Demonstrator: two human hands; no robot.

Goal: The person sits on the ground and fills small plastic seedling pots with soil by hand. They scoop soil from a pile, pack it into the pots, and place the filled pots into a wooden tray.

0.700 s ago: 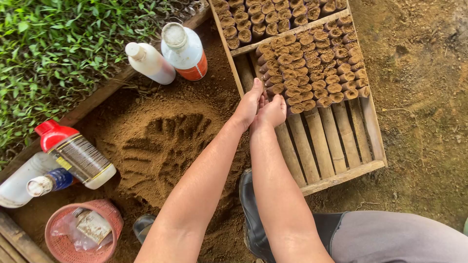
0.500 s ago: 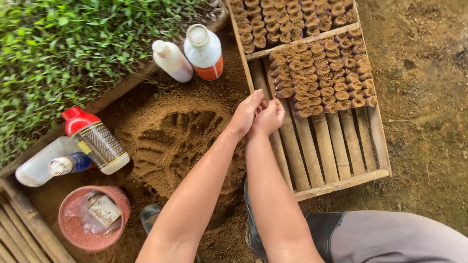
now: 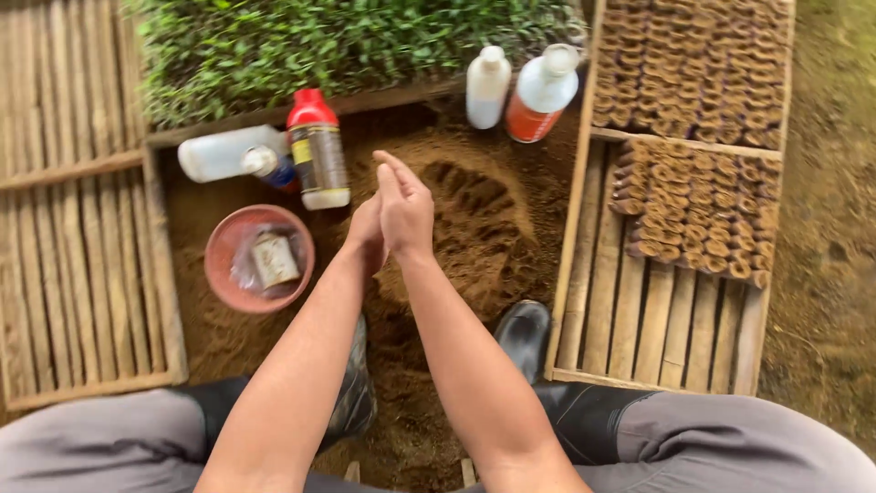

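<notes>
The right hand (image 3: 406, 212) hides most of the left hand (image 3: 367, 236).

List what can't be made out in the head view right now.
- Left hand: mostly hidden behind the right hand; whether the palms hold anything cannot be told.
- Contents of the red basket: wrapped in clear plastic, blurred.
- Bottle with the blue cap: partly covered by the red-capped bottle.
- Upper tray of soil plugs: cut off by the top edge.
</notes>
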